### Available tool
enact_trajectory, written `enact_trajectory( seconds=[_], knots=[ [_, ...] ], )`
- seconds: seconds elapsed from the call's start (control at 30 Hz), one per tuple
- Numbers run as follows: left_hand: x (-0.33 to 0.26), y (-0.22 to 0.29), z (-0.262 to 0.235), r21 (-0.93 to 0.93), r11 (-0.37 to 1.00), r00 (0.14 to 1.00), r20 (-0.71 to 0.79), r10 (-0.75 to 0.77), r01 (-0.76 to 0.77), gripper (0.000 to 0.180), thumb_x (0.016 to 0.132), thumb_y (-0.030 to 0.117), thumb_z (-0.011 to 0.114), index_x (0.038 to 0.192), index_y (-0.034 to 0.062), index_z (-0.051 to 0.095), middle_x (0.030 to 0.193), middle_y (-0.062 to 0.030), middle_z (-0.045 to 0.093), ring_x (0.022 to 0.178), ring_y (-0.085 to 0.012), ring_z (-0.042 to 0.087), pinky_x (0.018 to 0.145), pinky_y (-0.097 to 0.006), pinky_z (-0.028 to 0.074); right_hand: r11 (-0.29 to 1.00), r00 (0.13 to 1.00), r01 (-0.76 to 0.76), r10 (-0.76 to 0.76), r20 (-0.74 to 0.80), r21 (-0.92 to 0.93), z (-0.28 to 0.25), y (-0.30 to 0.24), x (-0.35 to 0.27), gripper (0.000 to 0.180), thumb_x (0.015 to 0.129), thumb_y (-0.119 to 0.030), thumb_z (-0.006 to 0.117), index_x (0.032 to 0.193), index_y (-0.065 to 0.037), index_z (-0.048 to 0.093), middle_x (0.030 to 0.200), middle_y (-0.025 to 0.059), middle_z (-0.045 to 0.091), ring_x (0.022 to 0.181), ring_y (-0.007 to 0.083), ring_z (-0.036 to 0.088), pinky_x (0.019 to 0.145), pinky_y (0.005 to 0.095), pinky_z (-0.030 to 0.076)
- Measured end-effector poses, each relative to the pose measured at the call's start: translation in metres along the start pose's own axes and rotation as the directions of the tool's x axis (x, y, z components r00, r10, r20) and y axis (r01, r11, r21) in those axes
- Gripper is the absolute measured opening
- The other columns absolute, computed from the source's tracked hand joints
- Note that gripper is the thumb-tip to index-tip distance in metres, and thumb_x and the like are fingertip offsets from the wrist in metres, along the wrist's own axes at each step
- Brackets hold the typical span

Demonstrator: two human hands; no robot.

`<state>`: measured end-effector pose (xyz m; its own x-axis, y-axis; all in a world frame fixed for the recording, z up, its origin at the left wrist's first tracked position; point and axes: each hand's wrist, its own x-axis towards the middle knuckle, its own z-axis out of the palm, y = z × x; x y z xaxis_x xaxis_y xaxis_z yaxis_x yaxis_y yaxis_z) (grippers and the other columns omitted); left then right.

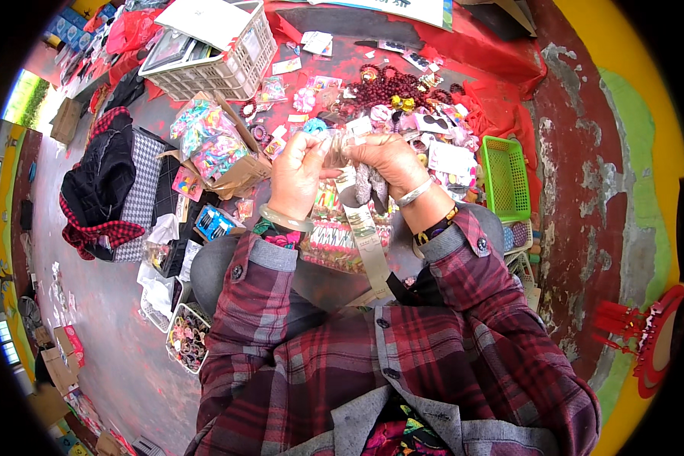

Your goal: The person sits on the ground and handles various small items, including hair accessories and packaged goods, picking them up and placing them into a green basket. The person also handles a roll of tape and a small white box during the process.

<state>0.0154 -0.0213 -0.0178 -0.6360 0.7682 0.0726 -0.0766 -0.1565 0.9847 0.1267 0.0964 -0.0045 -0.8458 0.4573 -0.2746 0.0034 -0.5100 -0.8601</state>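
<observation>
My left hand (299,176) and my right hand (394,163) meet in front of my lap, thumbs and fingertips pinched on a small piece of clear plastic (334,149) stretched between them. Beneath my right hand's fingers hangs a grey, fuzzy bunched item (369,187), partly covered by the hand. A long pale strip (370,254) runs from just under the hands down to my lap. Behind it lie clear packs with pink and white contents (334,237). Past my fingertips spreads a pile of dark red bead strings (391,87) and carded pink hair accessories (384,118).
To the left stand an open carton of colourful packets (219,144), a white crate (239,68) and a dark jacket (102,186) over a checked surface. A basket of hair ties (188,338) sits at lower left. On the right, a green basket (505,178) stands by the peeling wall (577,190).
</observation>
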Motion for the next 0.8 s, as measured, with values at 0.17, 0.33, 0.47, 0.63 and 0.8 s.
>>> enact_trajectory(
  seconds=[0.17, 0.33, 0.47, 0.63, 0.8],
  knots=[
    [0.000, 0.005, 0.001, 0.096, 0.994, 0.998, 0.005, 0.061, -0.061, 0.007, 0.088, 0.005, 0.046, 0.084, 0.0007, 0.048, 0.078, -0.0024, 0.052, 0.066, -0.0071, 0.054, 0.056, -0.026, 0.055, 0.999, 0.999, 0.030, -0.031, -0.027, -0.042, 0.006, -0.005, -0.004, 0.012, 0.077, -0.007, 0.061, 0.083, 0.003, 0.064, 0.070, 0.0052, 0.062, 0.059, 0.0101, 0.056, 0.054, 0.0223, 0.045],
    [0.000, 0.011, 0.003, 0.060, 0.996, 0.997, 0.007, 0.072, -0.072, 0.008, 0.089, 0.006, 0.045, 0.083, 0.0015, 0.047, 0.078, -0.0038, 0.053, 0.068, -0.0087, 0.056, 0.054, -0.025, 0.054, 0.998, 0.998, 0.066, -0.066, -0.020, -0.019, 0.000, -0.001, -0.003, 0.011, 0.075, -0.007, 0.061, 0.080, 0.002, 0.064, 0.069, 0.0052, 0.062, 0.058, 0.0097, 0.055, 0.054, 0.0222, 0.044],
    [0.000, 0.016, -0.003, -0.013, 1.000, 0.999, -0.050, 0.001, -0.002, 0.008, 0.090, 0.011, 0.044, 0.087, 0.0035, 0.047, 0.080, -0.0054, 0.057, 0.069, -0.0127, 0.059, 0.053, -0.024, 0.052, 0.994, 0.995, 0.069, -0.062, -0.084, 0.079, 0.005, -0.012, -0.006, 0.008, 0.075, -0.007, 0.062, 0.077, 0.001, 0.063, 0.066, 0.0044, 0.060, 0.057, 0.0110, 0.055, 0.054, 0.0232, 0.043],
    [0.006, 0.024, -0.021, -0.180, 0.975, 0.979, -0.131, -0.157, 0.132, 0.010, 0.091, 0.012, 0.043, 0.092, 0.0027, 0.044, 0.082, -0.0131, 0.059, 0.071, -0.0215, 0.063, 0.054, -0.024, 0.051, 0.961, 0.997, 0.046, -0.027, -0.073, 0.274, -0.012, -0.014, -0.004, 0.007, 0.074, -0.007, 0.065, 0.077, -0.003, 0.060, 0.067, 0.0017, 0.057, 0.060, 0.0116, 0.055, 0.056, 0.0243, 0.043],
    [0.011, 0.002, -0.047, 0.231, 0.939, 0.952, -0.230, -0.201, 0.254, 0.011, 0.086, 0.011, 0.048, 0.085, 0.0008, 0.049, 0.074, -0.0135, 0.058, 0.065, -0.0207, 0.063, 0.052, -0.028, 0.050, 0.946, 0.992, 0.065, -0.027, -0.121, 0.317, -0.014, -0.010, 0.000, 0.009, 0.075, -0.008, 0.065, 0.081, -0.003, 0.061, 0.073, 0.0027, 0.060, 0.065, 0.0119, 0.057, 0.060, 0.0239, 0.044]
  ],
)
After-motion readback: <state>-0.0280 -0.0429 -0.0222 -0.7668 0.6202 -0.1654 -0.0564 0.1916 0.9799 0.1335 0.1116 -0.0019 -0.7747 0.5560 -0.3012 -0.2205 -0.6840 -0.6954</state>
